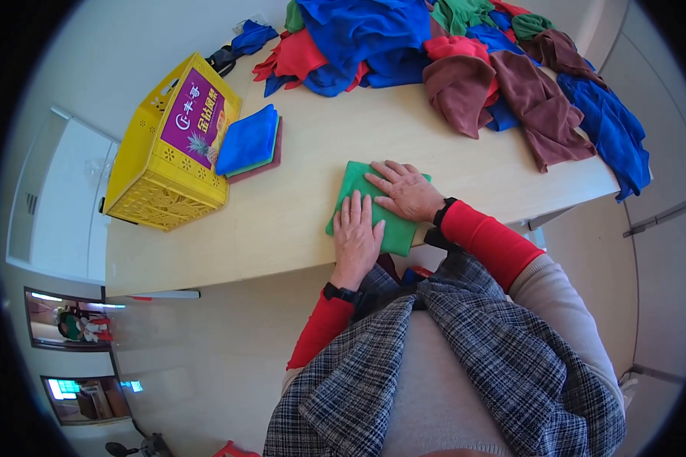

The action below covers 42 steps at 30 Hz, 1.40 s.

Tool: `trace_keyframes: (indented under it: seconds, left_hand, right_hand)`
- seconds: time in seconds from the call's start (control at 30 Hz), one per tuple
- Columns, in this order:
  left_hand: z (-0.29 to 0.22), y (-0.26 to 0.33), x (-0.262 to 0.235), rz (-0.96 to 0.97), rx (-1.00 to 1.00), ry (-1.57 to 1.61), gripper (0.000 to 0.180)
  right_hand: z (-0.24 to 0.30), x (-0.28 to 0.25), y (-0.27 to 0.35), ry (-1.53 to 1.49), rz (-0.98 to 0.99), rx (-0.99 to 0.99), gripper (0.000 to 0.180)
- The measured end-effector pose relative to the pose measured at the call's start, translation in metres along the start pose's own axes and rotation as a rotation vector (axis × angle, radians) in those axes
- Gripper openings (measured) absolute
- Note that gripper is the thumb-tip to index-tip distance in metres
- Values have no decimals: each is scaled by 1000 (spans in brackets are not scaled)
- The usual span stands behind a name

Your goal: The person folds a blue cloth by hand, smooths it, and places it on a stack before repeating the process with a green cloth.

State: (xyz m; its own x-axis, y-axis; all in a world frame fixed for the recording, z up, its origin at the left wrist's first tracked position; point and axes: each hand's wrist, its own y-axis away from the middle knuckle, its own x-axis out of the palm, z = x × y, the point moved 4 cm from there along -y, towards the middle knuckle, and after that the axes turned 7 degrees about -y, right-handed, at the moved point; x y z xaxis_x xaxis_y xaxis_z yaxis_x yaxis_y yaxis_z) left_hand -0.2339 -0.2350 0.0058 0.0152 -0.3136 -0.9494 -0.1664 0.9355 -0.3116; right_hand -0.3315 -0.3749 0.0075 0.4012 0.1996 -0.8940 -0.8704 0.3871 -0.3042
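Pale wood runs across the bench [297, 221], and near its front edge lies a green cloth [358, 186], folded into a small rectangle and lying flat just in front of the person. Both hands press on it: the left hand [356, 232] lies palm down on the near part, fingers together and pointing away from the body; the right hand [405, 190] lies across the far part, fingers slightly spread and angled toward the left. Neither grips anything (they rest flat, smoothing rather than pinching). By the look of it the fold is being pressed flat, close to finished; a next move would call for lifting the cloth by its edges without letting the layers slip.

To the left lies a short stack of folded cloths [249, 141], blue on top, leaning against a yellow crate [149, 179]. Along the far edge sprawls a heap of unfolded cloths [465, 68] in blue, red, brown and green.
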Motion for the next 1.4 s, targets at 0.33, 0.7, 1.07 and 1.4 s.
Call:
trace_keyframes:
  seconds: [0.33, 0.7, 1.07, 1.4]
  left_hand:
    - [-11, 10, -9, 47, -69, -90, 60]
    - [-21, 9, -10, 32, -79, -154, 56]
    - [-15, -30, -25, 32, 4, -18, 58]
    - [-3, -37, 23, 108, 139, 130, 67]
  right_hand:
    - [41, -10, 9, 54, -14, 122, 63]
    - [34, 4, 35, -42, -132, 216, 66]
    - [23, -6, 29, 0, -132, 244, 65]
    - [23, 7, 37, 0, -118, 250, 65]
